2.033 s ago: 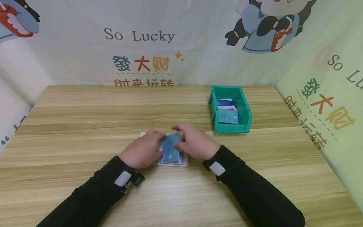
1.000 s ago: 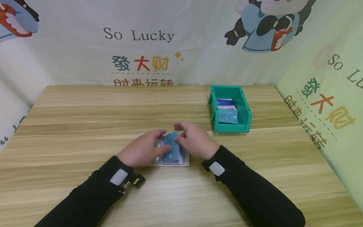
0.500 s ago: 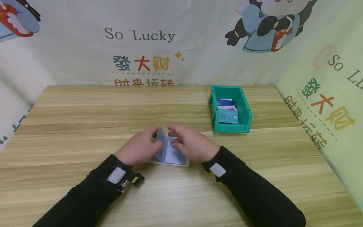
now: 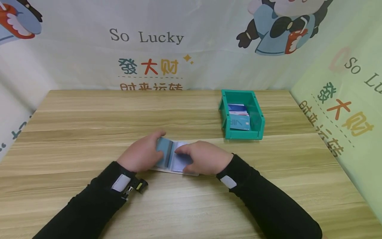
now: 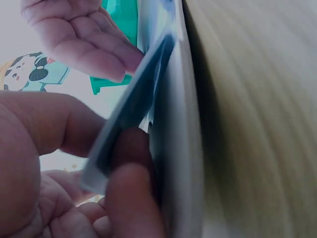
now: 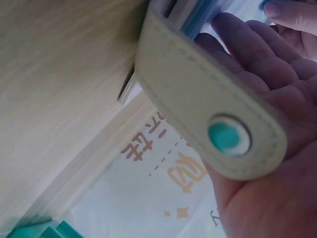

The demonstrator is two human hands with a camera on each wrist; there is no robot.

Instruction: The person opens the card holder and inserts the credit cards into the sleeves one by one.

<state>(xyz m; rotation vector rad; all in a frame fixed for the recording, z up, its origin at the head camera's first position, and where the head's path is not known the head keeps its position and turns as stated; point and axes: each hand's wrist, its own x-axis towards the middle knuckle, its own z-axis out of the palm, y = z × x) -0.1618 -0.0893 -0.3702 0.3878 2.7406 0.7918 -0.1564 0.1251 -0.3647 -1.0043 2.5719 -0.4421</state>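
Observation:
A card holder [image 4: 181, 163] with clear plastic sleeves and a cream cover lies spread on the table. My left hand [image 4: 140, 153] pinches its left sleeve page [image 5: 130, 106], which stands tilted up from the cover in the left wrist view. A blue card [image 4: 163, 151] shows through that page. Over the right-hand page lies my right hand [image 4: 206, 157], thumb and fingers extended and holding nothing; whether they touch the page, I cannot tell. The cover's strap [image 6: 193, 94], with a metal snap, sticks up beside the right palm in the right wrist view.
Back right on the wooden table [image 4: 89, 126] stands a green bin [image 4: 244, 135]. Inside are blue cards [image 4: 239, 122] and others in white and dark blue. Printed cloth [image 4: 209, 49] hangs behind the table and along both sides.
The sleeve page with the blue card has turned over from right to left, led by my left hand. My right hand has come down lower, over the page beneath.

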